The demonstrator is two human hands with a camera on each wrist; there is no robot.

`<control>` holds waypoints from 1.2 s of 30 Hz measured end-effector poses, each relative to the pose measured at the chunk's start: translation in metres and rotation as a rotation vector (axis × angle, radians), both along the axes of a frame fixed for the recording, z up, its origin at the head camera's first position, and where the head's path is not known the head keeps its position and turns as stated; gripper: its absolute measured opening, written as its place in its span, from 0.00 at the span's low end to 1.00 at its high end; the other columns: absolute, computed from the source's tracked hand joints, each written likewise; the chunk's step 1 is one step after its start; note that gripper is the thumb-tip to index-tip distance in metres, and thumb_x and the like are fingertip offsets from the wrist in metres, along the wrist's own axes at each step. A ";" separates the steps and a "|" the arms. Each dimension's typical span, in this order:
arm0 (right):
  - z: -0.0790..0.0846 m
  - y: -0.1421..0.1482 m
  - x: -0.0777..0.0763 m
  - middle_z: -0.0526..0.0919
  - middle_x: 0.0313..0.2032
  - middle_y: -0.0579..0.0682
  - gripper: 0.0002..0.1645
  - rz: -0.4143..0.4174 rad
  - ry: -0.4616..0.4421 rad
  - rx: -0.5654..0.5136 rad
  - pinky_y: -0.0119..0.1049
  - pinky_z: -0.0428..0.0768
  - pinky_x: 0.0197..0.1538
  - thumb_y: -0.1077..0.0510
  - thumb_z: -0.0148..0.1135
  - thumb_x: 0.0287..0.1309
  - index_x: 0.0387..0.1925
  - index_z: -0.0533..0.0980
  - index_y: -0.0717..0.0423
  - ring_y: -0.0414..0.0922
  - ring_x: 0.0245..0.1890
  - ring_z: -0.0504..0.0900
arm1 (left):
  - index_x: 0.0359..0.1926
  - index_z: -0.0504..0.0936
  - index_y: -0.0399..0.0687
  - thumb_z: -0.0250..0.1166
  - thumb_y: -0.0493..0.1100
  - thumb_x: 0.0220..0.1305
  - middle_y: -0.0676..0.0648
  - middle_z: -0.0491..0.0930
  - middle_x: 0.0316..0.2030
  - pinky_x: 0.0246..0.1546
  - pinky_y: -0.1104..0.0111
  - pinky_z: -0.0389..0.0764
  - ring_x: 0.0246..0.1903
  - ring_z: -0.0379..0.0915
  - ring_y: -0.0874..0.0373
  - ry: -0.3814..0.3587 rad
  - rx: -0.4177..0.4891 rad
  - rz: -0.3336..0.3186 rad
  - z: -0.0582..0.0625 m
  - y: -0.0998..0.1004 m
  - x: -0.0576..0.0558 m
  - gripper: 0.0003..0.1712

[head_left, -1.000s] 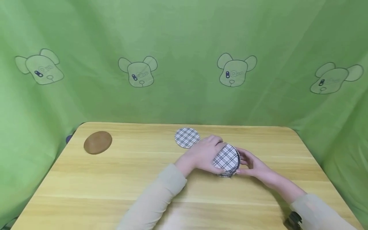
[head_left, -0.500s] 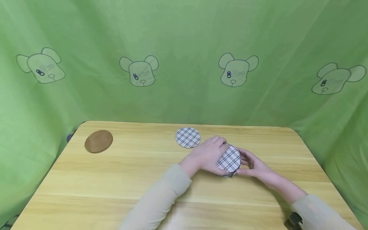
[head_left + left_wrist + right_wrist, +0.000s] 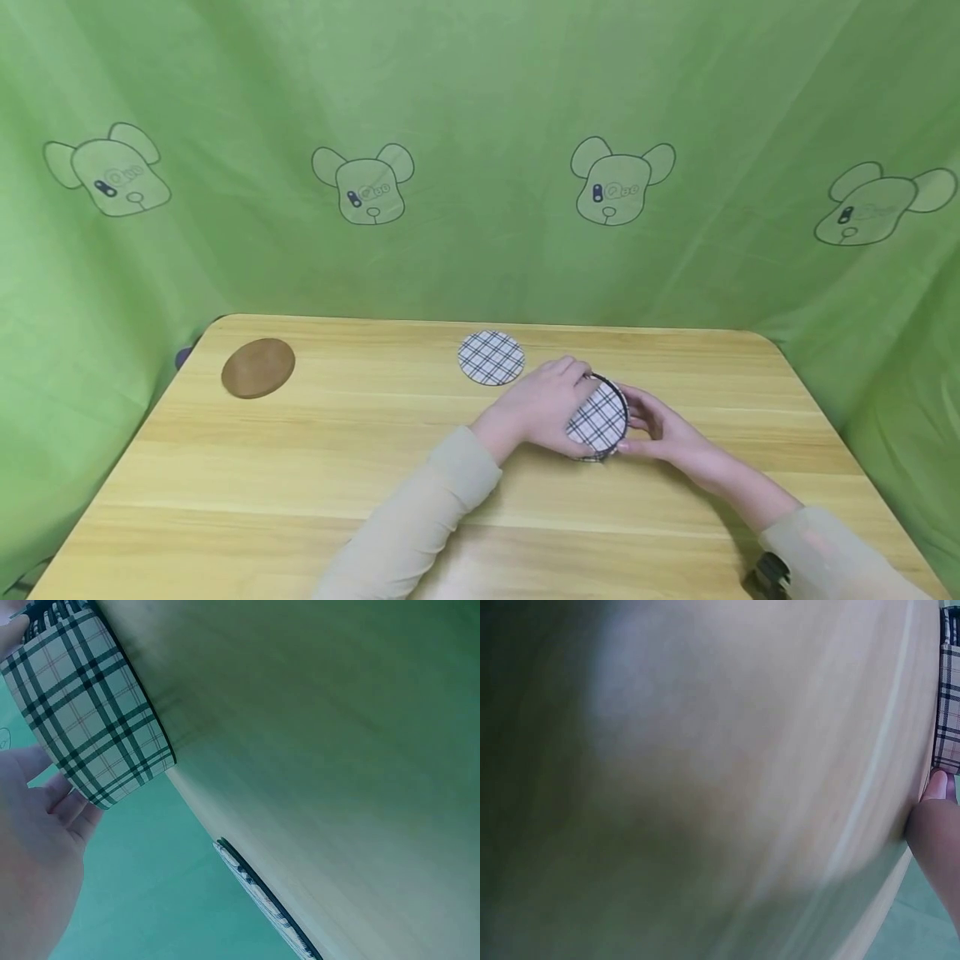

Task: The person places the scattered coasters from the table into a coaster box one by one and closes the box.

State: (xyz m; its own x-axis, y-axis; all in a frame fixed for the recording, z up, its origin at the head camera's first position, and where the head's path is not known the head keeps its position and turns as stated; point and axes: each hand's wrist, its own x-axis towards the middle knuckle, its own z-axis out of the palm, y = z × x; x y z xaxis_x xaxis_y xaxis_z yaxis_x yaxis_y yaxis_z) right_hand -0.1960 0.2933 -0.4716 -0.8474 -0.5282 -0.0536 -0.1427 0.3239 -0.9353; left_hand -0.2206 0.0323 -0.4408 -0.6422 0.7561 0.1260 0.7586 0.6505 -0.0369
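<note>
A round plaid coaster holder (image 3: 94, 712) with a black bottom edge stands right of the table's middle. At its top a plaid coaster (image 3: 600, 421) shows inside the black rim. My left hand (image 3: 542, 407) grips the holder from the left, thumb across the near rim and fingers over the far side. My right hand (image 3: 670, 435) holds its right side between curled fingers and thumb, seen partly at the right edge of the right wrist view. Another plaid coaster (image 3: 491, 357) lies flat behind my left hand. In the left wrist view, my left fingers (image 3: 66, 801) are partly hidden behind the holder.
A brown round disc (image 3: 258, 368) lies at the far left of the wooden table (image 3: 315, 483). Green curtain (image 3: 480, 258) hangs close behind the back edge and at both sides. A small black object (image 3: 768, 575) sits beneath my right sleeve (image 3: 817, 542).
My left hand has shifted slightly right along the holder. The coaster on top has settled lower, and the black rim now shows around it. My right hand has stayed in place.
</note>
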 end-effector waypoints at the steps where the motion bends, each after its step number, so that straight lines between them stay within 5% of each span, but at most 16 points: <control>1: 0.001 0.000 0.000 0.61 0.73 0.79 0.54 0.003 0.001 0.000 0.16 0.73 0.63 0.67 0.70 0.63 0.81 0.49 0.72 0.23 0.59 0.75 | 0.75 0.71 0.46 0.68 0.80 0.53 0.47 0.72 0.70 0.79 0.66 0.68 0.70 0.67 0.56 0.001 -0.001 0.000 0.000 0.000 0.000 0.60; 27: -0.001 -0.001 -0.002 0.59 0.75 0.79 0.55 0.008 -0.013 -0.021 0.16 0.73 0.63 0.68 0.70 0.63 0.81 0.48 0.71 0.24 0.59 0.76 | 0.80 0.65 0.47 0.66 0.80 0.57 0.48 0.70 0.74 0.81 0.64 0.65 0.74 0.65 0.56 -0.033 0.015 -0.010 0.002 -0.005 0.000 0.62; 36: -0.001 -0.001 0.000 0.59 0.75 0.79 0.54 0.017 -0.006 -0.028 0.17 0.73 0.63 0.68 0.69 0.64 0.81 0.48 0.72 0.24 0.60 0.76 | 0.80 0.65 0.49 0.63 0.73 0.66 0.48 0.70 0.74 0.81 0.66 0.64 0.75 0.64 0.56 -0.093 0.056 -0.019 0.003 -0.014 -0.001 0.52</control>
